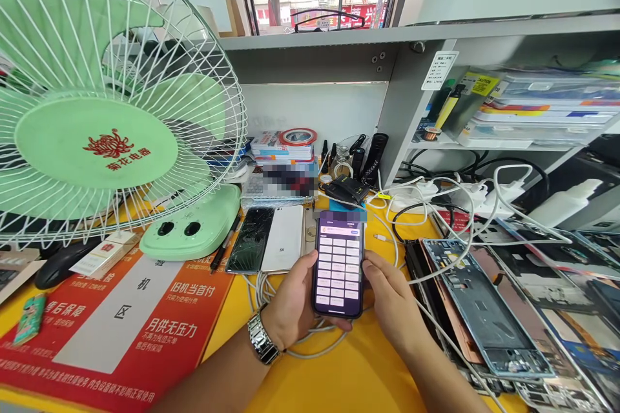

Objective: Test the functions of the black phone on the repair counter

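Note:
A lit smartphone (338, 264) is held upright over the yellow table, its screen facing me with a grid of white buttons on purple. My left hand (290, 300) grips its left edge and lower back, thumb along the side; a metal watch is on that wrist. On the phone's right edge, my right hand (390, 293) closes with its fingers partly hidden behind the phone. Just behind lie a phone with a cracked dark screen (250, 240) and a white phone (283, 240) lying back up. A coiled white cable (261, 290) runs beneath my hands.
A green fan (97, 142) fills the left side, above a red printed mat (159, 329). To the right lie several phone frames (484, 303) and tangled white cables (477, 206). Boxes with a tape roll (297, 136) stand at the back, beside a grey shelf (411, 110).

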A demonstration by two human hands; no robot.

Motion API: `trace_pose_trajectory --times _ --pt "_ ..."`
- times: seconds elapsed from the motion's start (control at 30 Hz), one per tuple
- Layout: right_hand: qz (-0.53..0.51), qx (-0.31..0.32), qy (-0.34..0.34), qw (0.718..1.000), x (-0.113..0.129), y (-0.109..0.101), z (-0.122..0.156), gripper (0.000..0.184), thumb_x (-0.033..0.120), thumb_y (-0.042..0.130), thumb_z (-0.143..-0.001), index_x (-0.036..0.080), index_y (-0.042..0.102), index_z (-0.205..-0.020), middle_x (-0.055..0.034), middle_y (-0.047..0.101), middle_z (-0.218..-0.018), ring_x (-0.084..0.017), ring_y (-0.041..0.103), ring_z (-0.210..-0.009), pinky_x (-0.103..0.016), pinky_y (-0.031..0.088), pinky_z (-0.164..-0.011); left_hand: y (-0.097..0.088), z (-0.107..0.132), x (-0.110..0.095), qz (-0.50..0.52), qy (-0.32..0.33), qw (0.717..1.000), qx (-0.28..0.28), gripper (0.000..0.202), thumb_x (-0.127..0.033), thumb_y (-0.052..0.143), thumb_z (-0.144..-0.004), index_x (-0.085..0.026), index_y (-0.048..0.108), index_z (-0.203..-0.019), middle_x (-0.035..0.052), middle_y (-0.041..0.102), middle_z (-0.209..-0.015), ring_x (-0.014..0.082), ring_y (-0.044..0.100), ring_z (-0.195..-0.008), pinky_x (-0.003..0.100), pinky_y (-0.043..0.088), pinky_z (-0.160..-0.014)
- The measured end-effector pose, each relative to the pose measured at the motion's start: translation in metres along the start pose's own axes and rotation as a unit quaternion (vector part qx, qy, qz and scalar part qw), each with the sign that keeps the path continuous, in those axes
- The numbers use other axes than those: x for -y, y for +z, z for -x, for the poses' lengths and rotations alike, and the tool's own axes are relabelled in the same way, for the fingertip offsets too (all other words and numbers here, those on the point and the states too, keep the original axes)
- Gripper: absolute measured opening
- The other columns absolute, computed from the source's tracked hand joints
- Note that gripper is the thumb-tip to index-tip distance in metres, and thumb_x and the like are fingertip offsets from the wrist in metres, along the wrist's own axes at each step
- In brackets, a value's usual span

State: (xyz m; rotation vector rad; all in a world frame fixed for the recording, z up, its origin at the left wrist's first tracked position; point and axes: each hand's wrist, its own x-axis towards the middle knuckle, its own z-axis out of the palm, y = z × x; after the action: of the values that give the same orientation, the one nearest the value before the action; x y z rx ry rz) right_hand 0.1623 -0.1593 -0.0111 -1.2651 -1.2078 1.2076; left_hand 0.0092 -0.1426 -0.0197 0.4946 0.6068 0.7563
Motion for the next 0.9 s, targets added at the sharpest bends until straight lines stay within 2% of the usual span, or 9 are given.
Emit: trace_pose_trajectory --times 0.1,0.2,0.37,0.5,0.63,0.8,0.9 --pt "0.003 -0.003 0.0 1.0 -0.0002 0.0 0.0003 0.033 0.037 0.043 -0.092 0.017 0.068 -0.099 -0.0041 0.07 -0.09 -0.02 0.059 -0.08 -0.027 0.044 -0.066 -0.001 -0.0005 0.0006 0.009 0.0 1.0 0.0 0.054 -0.052 0.042 -0.091 -0.018 0.053 -0.132 0.0138 0.067 -0.105 0.0275 0.065 -0.086 0.038 0.056 -0.065" --pt "-0.001 -0.001 0.001 1.0 -0.0015 -0.0005 0.0004 0.033 0.038 0.043 -0.092 0.017 0.067 -0.099 -0.0034 0.068 -0.085 -0.019 0.058 -0.075 -0.027 0.044 -0.065 -0.0015 -0.0009 0.0017 0.019 -0.001 1.0 0.0 0.055 -0.052 0.042 -0.092 -0.018 0.051 -0.134 0.013 0.068 -0.104 0.027 0.065 -0.087 0.04 0.055 -0.071" --pt "-0.006 0.002 -0.004 1.0 -0.0022 -0.0009 0.0 0.031 0.036 0.042 -0.093 0.016 0.066 -0.099 -0.0027 0.066 -0.082 -0.019 0.056 -0.075 -0.027 0.044 -0.067 -0.001 -0.0009 0.0025 0.014 0.0 1.0 0.001 0.056 -0.052 0.041 -0.092 -0.018 0.05 -0.135 0.0129 0.068 -0.103 0.0266 0.065 -0.087 0.039 0.055 -0.071" --pt "0.003 -0.003 -0.003 1.0 -0.0023 -0.0012 -0.0003 0.031 0.035 0.042 -0.093 0.017 0.067 -0.098 -0.0034 0.068 -0.089 -0.019 0.058 -0.079 -0.027 0.043 -0.068 -0.0008 -0.0005 0.0021 0.007 0.001 1.0 -0.005 0.055 -0.052 0.041 -0.092 -0.018 0.051 -0.134 0.0135 0.067 -0.104 0.0265 0.065 -0.086 0.037 0.055 -0.067" --pt "0.006 0.0 -0.004 1.0 -0.0044 -0.0019 -0.0012 0.032 0.036 0.042 -0.093 0.017 0.067 -0.1 -0.0045 0.07 -0.094 -0.02 0.059 -0.084 -0.027 0.044 -0.069 -0.001 -0.0005 0.0013 -0.01 0.005 1.0 -0.001 0.055 -0.053 0.04 -0.092 -0.018 0.053 -0.132 0.0148 0.066 -0.107 0.0271 0.064 -0.085 0.033 0.053 -0.057" --pt "0.001 -0.005 -0.006 1.0 -0.0044 -0.0011 -0.0011 0.032 0.036 0.042 -0.094 0.017 0.067 -0.099 -0.004 0.068 -0.091 -0.019 0.057 -0.079 -0.027 0.043 -0.067 0.0002 -0.0003 0.0006 -0.021 0.009 1.0 -0.001 0.054 -0.052 0.039 -0.092 -0.018 0.054 -0.131 0.0153 0.065 -0.107 0.027 0.064 -0.084 0.028 0.05 -0.049" --pt "-0.006 -0.001 -0.005 1.0 -0.0041 -0.0007 -0.0005 0.031 0.036 0.042 -0.093 0.017 0.067 -0.099 -0.0031 0.067 -0.085 -0.018 0.055 -0.074 -0.026 0.043 -0.065 0.0007 0.0 -0.0001 -0.024 0.004 1.0 -0.007 0.055 -0.053 0.039 -0.092 -0.018 0.055 -0.13 0.0151 0.065 -0.105 0.0275 0.064 -0.082 0.03 0.052 -0.049"
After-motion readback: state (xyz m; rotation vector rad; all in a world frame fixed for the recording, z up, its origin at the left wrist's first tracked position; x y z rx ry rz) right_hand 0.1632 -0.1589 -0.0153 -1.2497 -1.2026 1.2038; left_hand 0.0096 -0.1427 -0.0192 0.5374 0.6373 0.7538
